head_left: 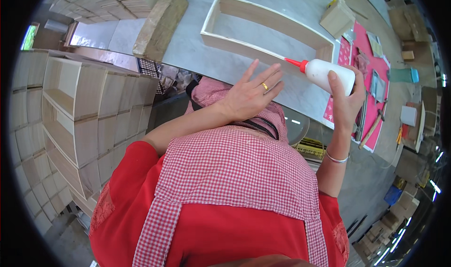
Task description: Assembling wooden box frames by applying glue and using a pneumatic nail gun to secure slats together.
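Observation:
My right hand [348,95] is closed round a white squeeze bottle [324,75] with a red cap and a long red nozzle. The bottle is tipped to the left, and its nozzle tip is at the near edge of a rectangular wooden frame [249,47]. This frame lies on the table with its middle open, and a white line runs along its upper edges. Fingers apart and holding nothing, my left hand [251,90] hovers by the table's near edge, just short of the frame and left of the bottle.
Stacked wooden boxes [87,93] rise on the left. A thick wood block [161,22] sits left of the frame. To the right, a small wooden box [337,19] stands near a pink cloth [369,46] bearing a hammer [373,128] and other tools. The grey table [188,46] ends before my apron.

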A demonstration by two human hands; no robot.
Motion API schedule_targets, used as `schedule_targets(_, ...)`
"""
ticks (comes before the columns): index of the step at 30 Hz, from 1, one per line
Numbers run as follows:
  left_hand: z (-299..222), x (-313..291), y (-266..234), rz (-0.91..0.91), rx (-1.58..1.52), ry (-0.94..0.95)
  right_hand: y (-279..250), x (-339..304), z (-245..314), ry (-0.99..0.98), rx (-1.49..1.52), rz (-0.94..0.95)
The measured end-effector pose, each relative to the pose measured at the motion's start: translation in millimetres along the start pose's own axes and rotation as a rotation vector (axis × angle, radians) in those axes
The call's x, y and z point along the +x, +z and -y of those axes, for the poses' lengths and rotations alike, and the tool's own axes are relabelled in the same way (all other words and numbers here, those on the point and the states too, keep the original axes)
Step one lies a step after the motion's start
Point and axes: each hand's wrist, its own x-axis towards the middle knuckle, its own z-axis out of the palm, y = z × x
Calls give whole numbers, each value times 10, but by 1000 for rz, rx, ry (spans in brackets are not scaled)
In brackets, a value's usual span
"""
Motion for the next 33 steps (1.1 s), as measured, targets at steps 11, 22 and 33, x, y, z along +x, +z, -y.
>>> schedule_targets(11,-34,27,17,46,-5,8,-622,-166,-257,41,-117,-164)
schedule_targets(22,-67,45,26,109,-20,-16,-847,-217,-396,113,-64,-254)
schedule_targets(33,-20,58,-49,116,-64,-29,-736,108,-773,229,134,-419)
